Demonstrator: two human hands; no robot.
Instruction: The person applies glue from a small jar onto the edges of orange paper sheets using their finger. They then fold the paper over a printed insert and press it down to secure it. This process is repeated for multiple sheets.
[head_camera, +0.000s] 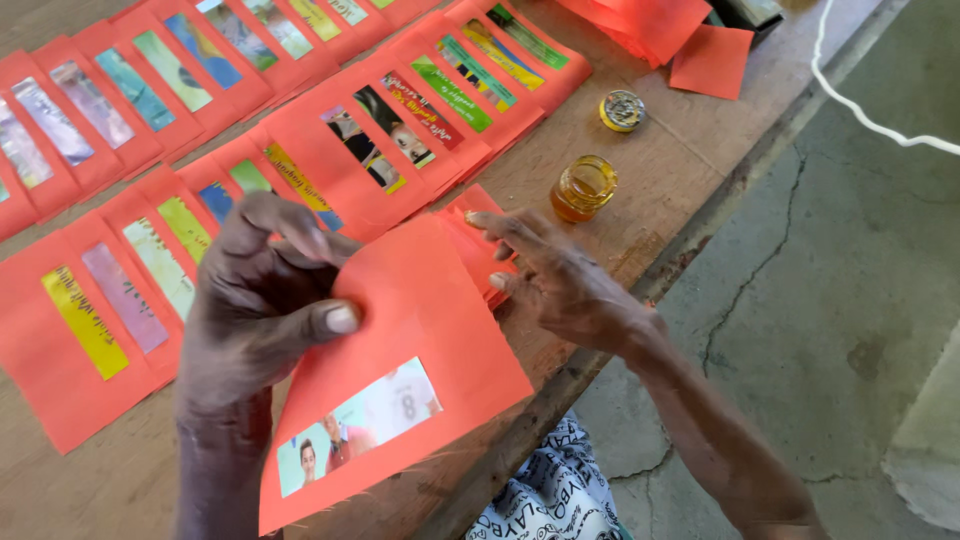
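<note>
Left hand (262, 300): grip closed on orange paper envelope (400, 370), thumb pressing on its front near upper left edge, other fingers curled behind. Envelope flat, thin, matte, w/ sharp straight edges, tilted, held just above desk (640, 190); glossy photo strip glued across its lower part, below the grip.

Right hand (560, 285): grip open, fingers stretched and spread, holding nothing; fingertips touching small stack of orange sheets (480, 235) lying on desk, just right of the held envelope's upper corner.

Beyond right grip, near: small glass jar (584, 187), round, clear, w/ amber thick liquid inside, no lid on. Further up from it, apart: round metal lid (622, 110), yellow rim, lying flat.

Left of and beyond both grips: many orange envelopes in rows (150, 100), overlapping like tiles, each w/ one narrow colour strip glued on, strips shiny, paper dull. One more row just beside left grip, on its left side. Far beyond right grip: loose pile of plain orange sheets (660, 30) at desk's far end.

Desk: bare wood, worn, rough grain, pale brown, stained dark at edge near the jar. Right of desk: concrete floor (850, 250), grey, cracked, w/ white cable (860, 110) curving over it. Under desk edge, below right wrist: cloth, white w/ black print (550, 490).
</note>
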